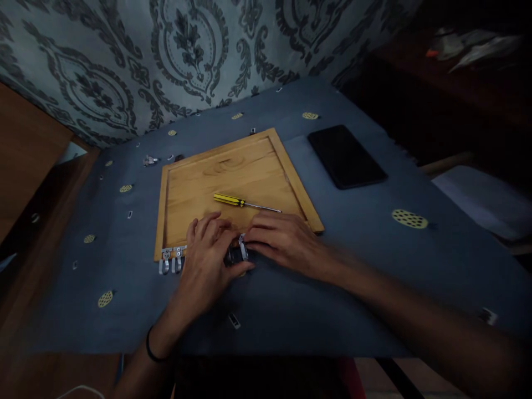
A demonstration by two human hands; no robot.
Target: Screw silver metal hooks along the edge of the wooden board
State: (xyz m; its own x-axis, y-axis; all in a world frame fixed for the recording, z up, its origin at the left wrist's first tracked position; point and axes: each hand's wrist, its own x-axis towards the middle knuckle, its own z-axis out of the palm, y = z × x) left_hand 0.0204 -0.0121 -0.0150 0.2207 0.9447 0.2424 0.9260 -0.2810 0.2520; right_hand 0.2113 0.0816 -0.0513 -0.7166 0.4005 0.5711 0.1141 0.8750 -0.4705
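My right hand has its fingertips pinched at the upper part of a silver metal hook on the near edge of a framed wooden board. Across that same edge lies my left hand, fingers spread over the wood and thumb stretched out below the hook. A dark gap shows between its thumb and index finger. Left of this hand, metal hooks are fixed along the edge and hang over it. A screwdriver with a yellow and black handle rests on the board beyond my hands.
A black tablet-like device lies right of the board on the blue patterned tablecloth. Small metal pieces sit beyond the board's far left corner. A patterned curtain hangs behind the table. Wooden furniture stands at left.
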